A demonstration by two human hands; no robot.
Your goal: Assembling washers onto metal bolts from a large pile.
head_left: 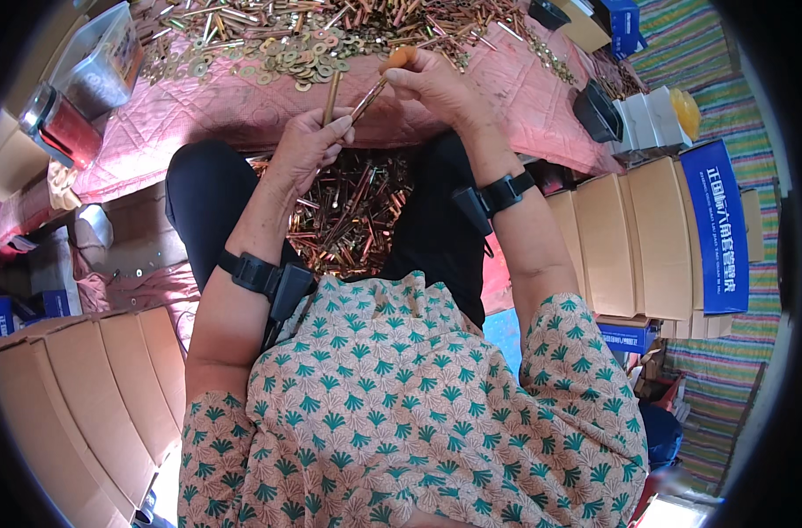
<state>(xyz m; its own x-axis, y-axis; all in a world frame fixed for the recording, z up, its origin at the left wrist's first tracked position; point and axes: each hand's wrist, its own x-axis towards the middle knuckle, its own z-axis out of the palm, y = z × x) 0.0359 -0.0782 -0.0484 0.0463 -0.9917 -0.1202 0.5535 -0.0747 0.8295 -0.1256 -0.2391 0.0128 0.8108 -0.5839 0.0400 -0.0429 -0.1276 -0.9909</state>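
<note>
Head view: left hand, upper centre of the frame, fingers curled in, pinching a gold rod that stands nearly upright out of the grip; its thumb tip is also by the lower end of a slanted bolt, contact there hard to tell. Right hand, just right of it and higher, thumb and fingers pinching the bolt's upper end; orange cover at its fingertips. Bolt and rod sit close together, between the hands, in front of the pink cloth. Washers lie scattered on the cloth at top centre, with loose bolts heaped along the top edge. Another heap of metal pieces at frame centre, between the knees in black trousers. Black straps on both forearms: left strap, right strap. Patterned top fills lower centre. Upper left: clear tub, red jar just below it. Lower left: brown cartons in a row. Right side: more cartons with a blue panel; above them a black bin beside white boxes. Striped sheet along the upper right.
</note>
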